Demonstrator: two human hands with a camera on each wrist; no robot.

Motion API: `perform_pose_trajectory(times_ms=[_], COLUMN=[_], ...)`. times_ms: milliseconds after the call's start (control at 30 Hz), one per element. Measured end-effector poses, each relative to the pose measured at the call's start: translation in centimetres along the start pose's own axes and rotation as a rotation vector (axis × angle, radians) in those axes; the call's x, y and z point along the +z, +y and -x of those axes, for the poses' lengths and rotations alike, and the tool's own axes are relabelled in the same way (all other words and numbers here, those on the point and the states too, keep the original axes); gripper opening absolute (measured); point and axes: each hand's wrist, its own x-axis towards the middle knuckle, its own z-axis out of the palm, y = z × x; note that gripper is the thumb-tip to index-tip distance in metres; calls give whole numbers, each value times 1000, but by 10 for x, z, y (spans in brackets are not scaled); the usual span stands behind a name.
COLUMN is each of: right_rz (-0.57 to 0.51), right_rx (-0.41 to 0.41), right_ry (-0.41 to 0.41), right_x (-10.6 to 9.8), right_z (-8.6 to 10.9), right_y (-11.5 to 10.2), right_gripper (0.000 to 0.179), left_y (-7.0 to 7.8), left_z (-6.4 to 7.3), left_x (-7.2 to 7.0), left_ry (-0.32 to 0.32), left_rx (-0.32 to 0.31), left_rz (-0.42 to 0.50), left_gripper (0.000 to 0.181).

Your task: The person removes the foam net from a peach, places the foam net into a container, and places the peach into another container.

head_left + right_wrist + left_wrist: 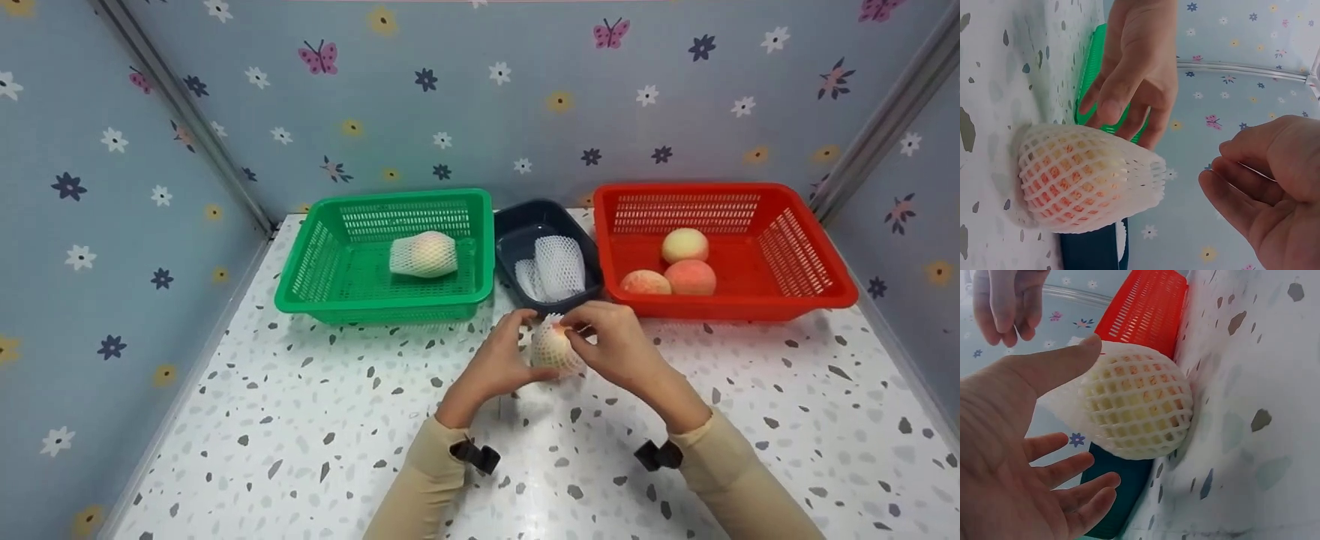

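A peach in a white foam net (556,351) stands on the speckled table between both hands, the net's gathered end pointing up. My left hand (496,360) is beside it, thumb at the net and the other fingers spread apart from it in the left wrist view. Above the net's top is my right hand (619,343), fingers loosely bent. The right wrist view shows a gap between these right fingertips (1207,179) and the net's end.
Behind the hands, a dark basin (517,244) contains white foam nets (560,268). To its left, a green basket (382,304) holds another netted peach (433,253). On the right, a red basket (750,307) holds three bare peaches (690,277). Patterned walls enclose the table.
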Motion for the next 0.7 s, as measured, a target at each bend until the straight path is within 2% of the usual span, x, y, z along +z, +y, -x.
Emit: perform_pose_trajectory(times_ms=[167,267,400,500,567,700], right_rz=[52,118,207,260,287,328], right_rx=[53,67,123,191,217,257], right_ry=[-71,-109,-124,-175,-223,-301], right_x=[6,9,10,11,13,17], right_z=[-11,-15,-16,-18,-20,-24], right_y=[7,8,9,10,12,14], right_gripper=[9,9,29,44,47,41], left_y=[-3,-5,-7,-10,-12,-16], left_z=[0,3,6,7,7,10], left_x=[-8,-14,-19,-21,-22,-23], left_ry=[-15,-36,-58,-55,-57,-67], left_rx=[2,-20,-25,-9,-9,-18], left_rz=[-1,2,14,23,27,27], left_gripper=[89,86,82,79,78,77])
